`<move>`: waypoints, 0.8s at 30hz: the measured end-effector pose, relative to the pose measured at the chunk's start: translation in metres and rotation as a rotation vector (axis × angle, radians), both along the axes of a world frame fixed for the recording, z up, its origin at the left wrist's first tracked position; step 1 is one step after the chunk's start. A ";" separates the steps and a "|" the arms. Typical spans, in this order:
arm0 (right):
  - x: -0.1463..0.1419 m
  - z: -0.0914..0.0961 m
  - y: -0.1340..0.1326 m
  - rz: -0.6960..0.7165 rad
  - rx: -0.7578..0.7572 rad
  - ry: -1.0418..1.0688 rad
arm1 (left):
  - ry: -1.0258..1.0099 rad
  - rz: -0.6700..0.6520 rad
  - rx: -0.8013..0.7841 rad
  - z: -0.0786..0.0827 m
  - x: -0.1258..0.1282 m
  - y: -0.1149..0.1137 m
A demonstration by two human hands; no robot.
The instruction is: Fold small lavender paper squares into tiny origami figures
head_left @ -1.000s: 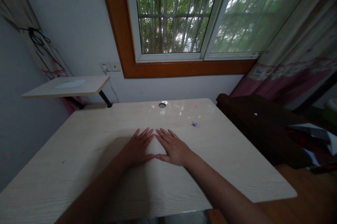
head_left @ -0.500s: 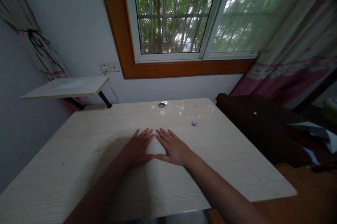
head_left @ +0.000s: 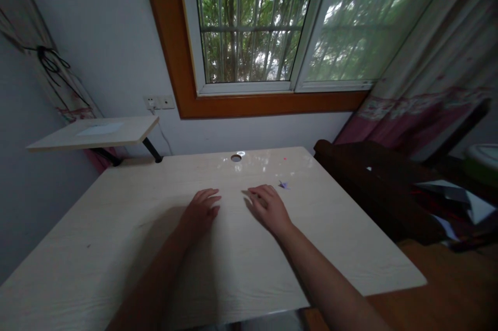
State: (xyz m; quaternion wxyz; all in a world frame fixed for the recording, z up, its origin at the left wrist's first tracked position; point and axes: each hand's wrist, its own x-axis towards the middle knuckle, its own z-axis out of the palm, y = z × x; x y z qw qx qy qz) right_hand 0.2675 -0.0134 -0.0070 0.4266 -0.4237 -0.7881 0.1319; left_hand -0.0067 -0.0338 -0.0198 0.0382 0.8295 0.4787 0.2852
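My left hand [head_left: 200, 211] hovers over or rests lightly on the pale wood-grain desk [head_left: 136, 191], its fingers loosely bent and the thumb apart from them. Nothing shows in it. My right hand [head_left: 270, 210] is a little to the right, fingers curved toward the left hand and a small gap left between thumb and fingers; it holds nothing that I can see. Just beyond the right hand lies a small purple scrap [head_left: 284, 184], too small to make out its kind. A gap of bare desk separates the two hands.
A raised shelf [head_left: 97, 134] with a pale sheet on it stands at the desk's back left. A round cable hole [head_left: 236, 158] is near the back edge. Dark brown furniture [head_left: 358, 180] with papers stands at the right. Behind are a window [head_left: 249, 35] and curtains [head_left: 420, 77].
My hands were flat on the desk with fingers spread and tips nearly touching. Now they have drawn apart, the right one moving rightward, and the fingers of both have bent.
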 end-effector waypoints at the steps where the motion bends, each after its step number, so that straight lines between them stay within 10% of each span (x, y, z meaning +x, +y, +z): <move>1: 0.008 -0.001 0.005 -0.074 0.013 0.015 | -0.052 0.034 0.023 -0.002 0.004 0.006; 8: 0.064 -0.012 0.033 -0.486 -0.043 -0.093 | -0.227 0.191 0.055 -0.009 0.024 0.031; 24: 0.121 -0.008 0.037 -0.309 -0.149 -0.246 | -0.181 0.083 -0.095 -0.006 0.022 0.026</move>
